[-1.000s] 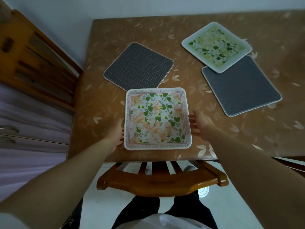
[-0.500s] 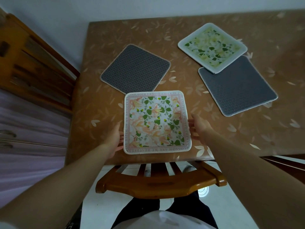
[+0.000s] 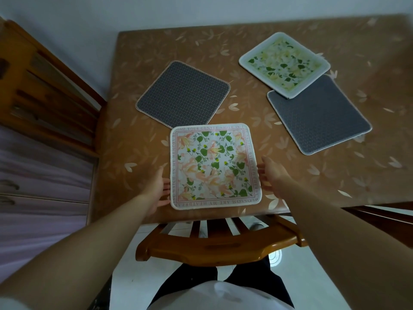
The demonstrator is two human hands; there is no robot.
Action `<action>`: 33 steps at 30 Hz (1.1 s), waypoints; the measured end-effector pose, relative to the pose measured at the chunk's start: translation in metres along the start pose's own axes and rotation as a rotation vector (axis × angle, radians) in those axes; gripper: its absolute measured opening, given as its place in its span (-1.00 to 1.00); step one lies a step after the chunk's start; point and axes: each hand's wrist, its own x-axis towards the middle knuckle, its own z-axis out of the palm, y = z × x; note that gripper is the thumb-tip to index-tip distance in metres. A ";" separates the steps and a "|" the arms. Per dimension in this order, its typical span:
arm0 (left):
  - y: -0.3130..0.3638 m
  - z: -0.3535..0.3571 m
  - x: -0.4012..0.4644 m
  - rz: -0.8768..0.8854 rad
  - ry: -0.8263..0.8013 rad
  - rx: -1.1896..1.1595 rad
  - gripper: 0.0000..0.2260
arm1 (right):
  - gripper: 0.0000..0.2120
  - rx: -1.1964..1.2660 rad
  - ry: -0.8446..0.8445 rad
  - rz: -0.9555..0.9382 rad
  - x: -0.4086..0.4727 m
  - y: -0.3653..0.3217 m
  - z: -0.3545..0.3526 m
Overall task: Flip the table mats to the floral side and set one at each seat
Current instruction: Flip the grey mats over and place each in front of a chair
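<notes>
A pink floral mat [image 3: 214,166] lies floral side up at the table's near edge, in front of a wooden chair [image 3: 214,247]. My left hand [image 3: 157,186] rests against its left edge with fingers spread, and my right hand [image 3: 271,175] touches its right edge, also open. Behind it, a mat lies dark side up [image 3: 183,93]. At the far right a yellow-green floral mat [image 3: 283,63] overlaps the corner of another dark-side-up mat [image 3: 317,114].
The table [image 3: 335,175] has a brown leaf-patterned cover and stands against a white wall. A wooden cabinet with drawers [image 3: 33,130] stands close on the left. White tiled floor shows under the chair.
The pink floral mat has slid a little toward the near edge and been squared up. Both hands stayed at its sides.
</notes>
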 end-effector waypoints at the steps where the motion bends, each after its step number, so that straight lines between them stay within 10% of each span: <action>1: -0.001 0.000 -0.001 -0.003 -0.007 -0.002 -0.41 | -0.51 -0.010 0.001 -0.001 -0.001 0.001 0.000; 23: -0.005 0.014 -0.041 0.013 0.037 -0.084 -0.43 | -0.49 0.008 -0.085 -0.004 -0.022 -0.005 -0.012; 33: 0.000 0.006 -0.100 0.119 0.136 -0.321 -0.38 | -0.56 0.355 -0.400 0.034 -0.066 -0.021 0.038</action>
